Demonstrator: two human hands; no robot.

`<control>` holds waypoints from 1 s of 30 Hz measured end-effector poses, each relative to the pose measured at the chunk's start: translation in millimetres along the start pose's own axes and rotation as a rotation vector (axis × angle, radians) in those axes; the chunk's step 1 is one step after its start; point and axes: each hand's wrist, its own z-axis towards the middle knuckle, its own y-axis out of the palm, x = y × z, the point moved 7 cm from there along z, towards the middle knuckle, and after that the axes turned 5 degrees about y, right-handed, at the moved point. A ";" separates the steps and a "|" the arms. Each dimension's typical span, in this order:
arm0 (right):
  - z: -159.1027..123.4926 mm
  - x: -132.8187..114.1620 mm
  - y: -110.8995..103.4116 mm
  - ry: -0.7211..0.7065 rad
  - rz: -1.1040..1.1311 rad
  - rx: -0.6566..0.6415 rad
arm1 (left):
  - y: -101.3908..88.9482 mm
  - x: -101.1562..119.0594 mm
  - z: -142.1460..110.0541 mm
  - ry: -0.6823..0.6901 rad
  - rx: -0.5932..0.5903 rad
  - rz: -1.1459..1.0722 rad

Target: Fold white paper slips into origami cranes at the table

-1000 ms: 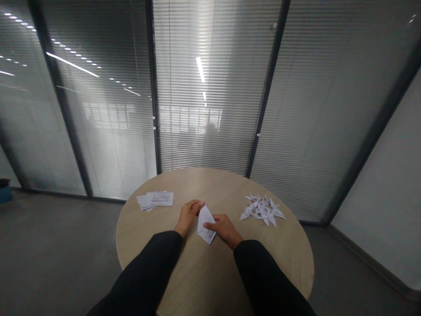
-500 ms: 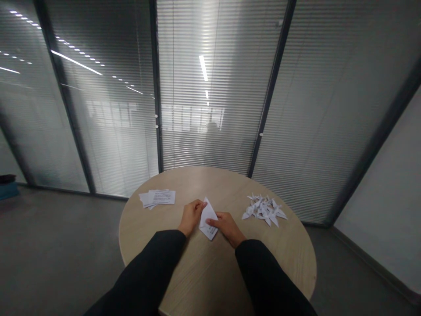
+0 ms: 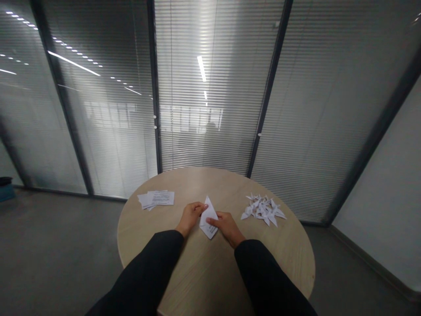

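You are partway through a fold: the printed white paper [image 3: 208, 218] between your hands is doubled into a pointed, kite-like shape, with its tip toward the far side of the round wooden desk [image 3: 141, 237] and its lower corner toward you. Lines of print show near that lower corner. From how it lies, the next move calls for firm, even pressure along the crease, so that the layers do not slip out of line and the point stays sharp.

Your left hand [image 3: 190, 218] sits just left of the paper, its fingers [image 3: 198, 206] curled against the left edge; this view does not settle whether they pinch the sheet or only touch it. Your right hand [image 3: 227, 227] lies on the paper's right side with its fingers [image 3: 212, 220] extended on top, pressing down rather than closing around it. Neither hand is clenched into a fist. The paper rests on the desk directly between them, and black sleeves [image 3: 148, 267] cover both forearms.

A loose stack of printed sheets [image 3: 156, 199] lies to the left of your hands, and a heap of folded white paper cranes [image 3: 263, 210] lies to the right, both apart from them.
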 end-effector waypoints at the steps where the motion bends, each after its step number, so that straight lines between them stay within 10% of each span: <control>1: -0.2 -0.2 1.0 -0.002 -0.003 -0.007 | -1.1 0.8 -0.4 0.006 0.007 0.013; 12: -1.9 -19.7 -19.9 -0.151 -0.049 0.233 | 7.3 5.8 -4.5 -0.009 -0.140 0.149; 30: -7.2 -25.4 -25.3 -0.180 -0.053 0.278 | 26.2 3.2 -20.7 -0.111 -0.330 0.123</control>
